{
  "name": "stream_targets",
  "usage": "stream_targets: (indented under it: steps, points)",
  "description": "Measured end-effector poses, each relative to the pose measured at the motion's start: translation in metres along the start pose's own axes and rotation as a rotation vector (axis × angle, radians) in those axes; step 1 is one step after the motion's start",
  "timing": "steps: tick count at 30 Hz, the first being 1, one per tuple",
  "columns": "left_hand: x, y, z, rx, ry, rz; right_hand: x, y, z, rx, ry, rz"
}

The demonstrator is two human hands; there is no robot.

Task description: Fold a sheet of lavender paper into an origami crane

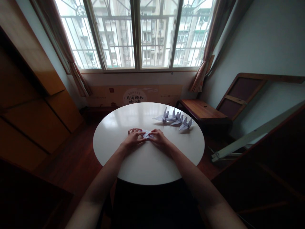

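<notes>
A small folded piece of pale paper (146,133) lies on the round white table (147,162), a little beyond its middle. My left hand (134,136) rests on the paper's left side with fingers curled down onto it. My right hand (159,137) presses on its right side, fingertips pinched at the paper's edge. Both hands meet over the paper, which is mostly hidden under them. Three finished paper cranes (175,119) stand in a row at the far right of the table, beyond my right hand.
A low wooden bench (202,111) stands right of the table, with a framed wooden panel (240,95) leaning on the wall behind it. Wooden cabinets (35,105) fill the left. A large barred window (135,35) and a printed cardboard sheet (134,95) lie ahead.
</notes>
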State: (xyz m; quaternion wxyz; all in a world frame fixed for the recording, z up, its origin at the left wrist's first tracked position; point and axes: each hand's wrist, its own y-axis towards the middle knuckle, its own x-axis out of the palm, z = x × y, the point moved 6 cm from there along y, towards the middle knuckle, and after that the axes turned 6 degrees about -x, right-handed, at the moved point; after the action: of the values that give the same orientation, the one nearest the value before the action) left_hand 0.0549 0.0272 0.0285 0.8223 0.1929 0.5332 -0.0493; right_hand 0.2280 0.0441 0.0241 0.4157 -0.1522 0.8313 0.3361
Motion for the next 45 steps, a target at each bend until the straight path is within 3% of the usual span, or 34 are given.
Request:
stream_targets:
  steps: [7,16,25,32,35,39,45]
  points:
    - [-0.004,0.001,0.002,0.019,-0.033,0.033,-0.006,0.000,0.017,0.172,-0.083,0.034]
    - [0.006,0.007,-0.007,0.077,-0.167,0.030,-0.003,-0.001,0.008,0.060,-0.059,0.039]
    - [0.009,0.014,-0.012,0.039,-0.392,0.041,-0.003,-0.001,0.011,0.110,-0.092,0.001]
    - [0.006,0.011,-0.004,0.000,-0.523,0.021,-0.005,-0.001,0.014,0.147,-0.073,0.030]
    - [0.006,0.014,-0.009,-0.016,-0.498,0.083,-0.005,-0.001,0.014,0.160,-0.066,0.019]
    - [0.003,0.014,-0.010,0.109,-0.421,0.143,-0.005,-0.002,0.010,0.158,-0.078,0.003]
    - [0.010,0.008,-0.003,0.190,-0.278,0.090,-0.005,-0.001,0.008,0.167,-0.097,-0.041]
